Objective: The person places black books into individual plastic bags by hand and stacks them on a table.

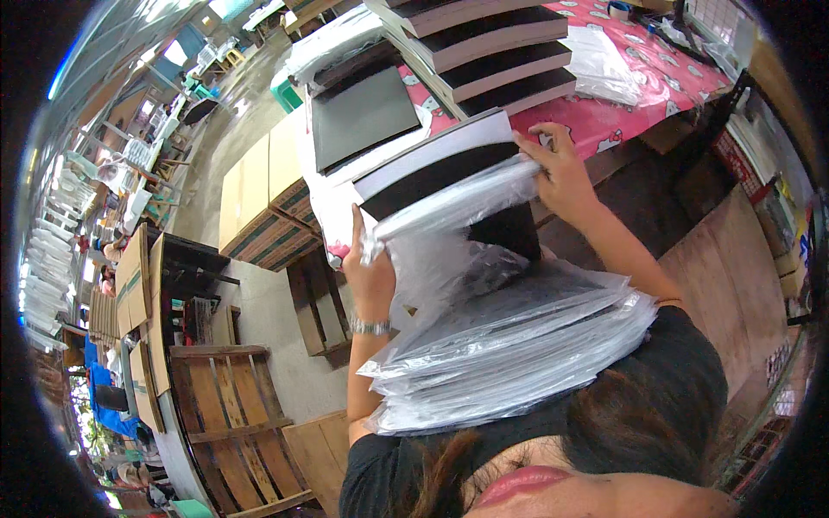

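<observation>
A thick block with white page edges and a black cover, like a book (432, 160), stands tilted at the table's near edge. Gathered across its near side is a clear plastic bag (462, 203). My left hand (370, 272) is closed on the bag's left end, beside the book's lower left corner. At the other end, my right hand (557, 173) pinches the bag near the book's right edge, fingers bent. Against my body rests a thick pile of clear plastic bags (509, 354). Farther off, a flat black book (363, 116) lies on the table.
Several thick black-covered books (492, 60) are stacked at the back of the table with its pink patterned cover (639, 108). More plastic bags (600, 65) lie right of them. Cardboard boxes (268, 194) stand left of the table, and a wooden pallet (233, 423) is at lower left.
</observation>
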Action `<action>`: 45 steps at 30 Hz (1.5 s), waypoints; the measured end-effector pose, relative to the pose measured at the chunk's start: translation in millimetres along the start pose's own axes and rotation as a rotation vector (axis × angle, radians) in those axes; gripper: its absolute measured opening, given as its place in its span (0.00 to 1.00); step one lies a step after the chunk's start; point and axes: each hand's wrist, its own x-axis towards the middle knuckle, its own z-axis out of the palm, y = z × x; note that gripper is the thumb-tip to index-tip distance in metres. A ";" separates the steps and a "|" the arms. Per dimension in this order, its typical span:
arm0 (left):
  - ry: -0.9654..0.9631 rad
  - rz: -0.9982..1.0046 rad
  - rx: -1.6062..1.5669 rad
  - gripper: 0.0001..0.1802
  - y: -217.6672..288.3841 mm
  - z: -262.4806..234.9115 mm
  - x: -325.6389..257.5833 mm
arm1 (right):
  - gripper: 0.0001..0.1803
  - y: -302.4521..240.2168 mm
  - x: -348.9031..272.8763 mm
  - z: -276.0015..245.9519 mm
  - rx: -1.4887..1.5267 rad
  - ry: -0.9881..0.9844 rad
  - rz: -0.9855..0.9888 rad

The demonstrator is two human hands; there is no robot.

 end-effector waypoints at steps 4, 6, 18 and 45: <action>0.105 0.032 -0.356 0.11 2.4 -38.2 -18.6 | 0.13 -14.3 10.5 -44.1 0.555 -0.390 0.349; -0.210 -0.385 -0.688 0.04 10.4 -70.5 -6.2 | 0.11 -18.9 19.9 -58.4 0.852 -0.568 0.481; -1.015 -0.975 -0.897 0.19 -178.8 91.4 -96.4 | 0.17 101.8 -169.6 33.3 1.294 -0.739 1.147; -0.205 -0.147 -1.234 0.21 44.6 -39.4 9.5 | 0.25 -112.0 50.2 66.1 0.857 -0.620 0.004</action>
